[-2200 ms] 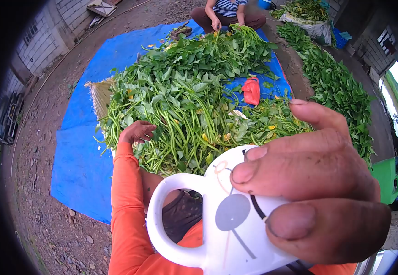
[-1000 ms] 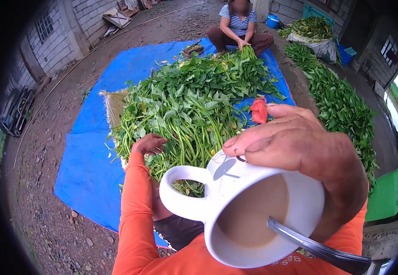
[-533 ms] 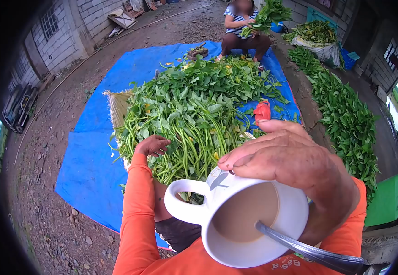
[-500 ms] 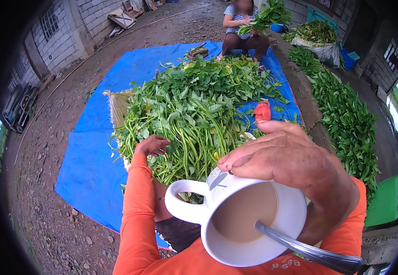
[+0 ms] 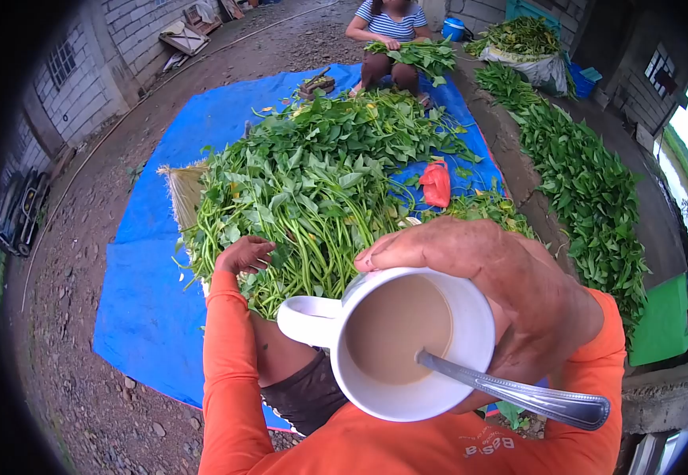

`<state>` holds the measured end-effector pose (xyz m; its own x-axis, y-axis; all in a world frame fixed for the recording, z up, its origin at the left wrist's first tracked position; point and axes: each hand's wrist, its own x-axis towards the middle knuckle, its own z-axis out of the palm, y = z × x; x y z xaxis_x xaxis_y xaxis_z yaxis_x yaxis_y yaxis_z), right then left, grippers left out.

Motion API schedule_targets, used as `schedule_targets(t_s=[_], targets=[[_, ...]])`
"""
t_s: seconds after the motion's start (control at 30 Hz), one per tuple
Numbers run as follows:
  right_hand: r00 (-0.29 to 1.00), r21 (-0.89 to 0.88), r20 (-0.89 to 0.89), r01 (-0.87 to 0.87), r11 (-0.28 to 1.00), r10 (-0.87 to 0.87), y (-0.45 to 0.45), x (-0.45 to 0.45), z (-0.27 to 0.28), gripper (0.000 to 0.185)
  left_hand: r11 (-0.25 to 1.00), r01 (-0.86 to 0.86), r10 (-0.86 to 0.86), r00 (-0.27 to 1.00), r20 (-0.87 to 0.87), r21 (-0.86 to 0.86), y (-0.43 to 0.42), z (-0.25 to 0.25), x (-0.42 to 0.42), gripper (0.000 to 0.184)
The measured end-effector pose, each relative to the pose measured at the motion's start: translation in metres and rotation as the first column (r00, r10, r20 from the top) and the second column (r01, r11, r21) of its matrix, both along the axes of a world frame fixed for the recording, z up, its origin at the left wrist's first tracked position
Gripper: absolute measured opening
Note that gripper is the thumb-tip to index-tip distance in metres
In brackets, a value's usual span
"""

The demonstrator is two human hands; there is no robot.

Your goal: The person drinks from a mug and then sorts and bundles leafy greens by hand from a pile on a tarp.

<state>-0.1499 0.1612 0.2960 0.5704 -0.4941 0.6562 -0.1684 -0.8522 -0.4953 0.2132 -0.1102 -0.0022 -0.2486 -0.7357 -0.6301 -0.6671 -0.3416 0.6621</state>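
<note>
My right hand (image 5: 510, 293) is closed round a white mug (image 5: 482, 321), its handle pointing left. Milky light-brown liquid (image 5: 395, 332) lies in the mug, and a metal spoon (image 5: 534, 400) leans out over the lower right rim. My left hand (image 5: 247, 255) hangs loosely above my knee, fingers slightly bent and apart, with nothing in it. It is nearest to a big heap of leafy green stalks (image 5: 312, 182), whose stems point toward me.
The heap lies on a blue tarp (image 5: 142, 293), with a red plastic bag (image 5: 436, 184) beside it. Opposite sits a person (image 5: 395, 32) holding a leafy bunch. More greens (image 5: 581, 182) lie along the right, near a filled sack (image 5: 530, 71) and a green container (image 5: 665, 324).
The mug has moved slightly left and up in view, and its opening faces me more. The person opposite has lowered the leafy bunch to the lap. My left hand stays by the heap.
</note>
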Motion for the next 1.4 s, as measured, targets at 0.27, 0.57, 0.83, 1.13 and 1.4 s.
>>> schedule_targets(t_s=[0.27,0.57,0.83,1.13,1.4], targets=[[0.996,0.076,0.036,0.073,0.994,-0.076,0.023,-0.02,0.002,0.074,1.0,-0.01,0.012,0.999,-0.052,0.028,-0.008,-0.014,0.003,0.06],[0.96,-0.008,0.072,0.271,0.963,-0.27,0.049,-0.027,0.001,0.036,1.0,0.023,-0.023,1.0,-0.017,0.019,-0.007,-0.007,-0.013,0.06],[0.804,-0.29,-0.11,0.536,0.793,-0.584,0.069,-0.027,0.011,0.012,1.0,0.02,-0.02,1.0,-0.017,0.015,-0.004,-0.004,-0.016,0.061],[0.74,-0.354,-0.181,0.566,0.745,-0.648,0.082,-0.01,0.03,0.021,1.0,-0.005,0.006,1.0,-0.014,0.016,0.004,0.001,-0.013,0.056],[0.629,-0.181,-0.249,0.717,0.673,-0.737,0.096,0.007,0.048,0.019,1.0,-0.015,0.016,0.999,-0.037,0.025,0.004,0.0,-0.009,0.057]])
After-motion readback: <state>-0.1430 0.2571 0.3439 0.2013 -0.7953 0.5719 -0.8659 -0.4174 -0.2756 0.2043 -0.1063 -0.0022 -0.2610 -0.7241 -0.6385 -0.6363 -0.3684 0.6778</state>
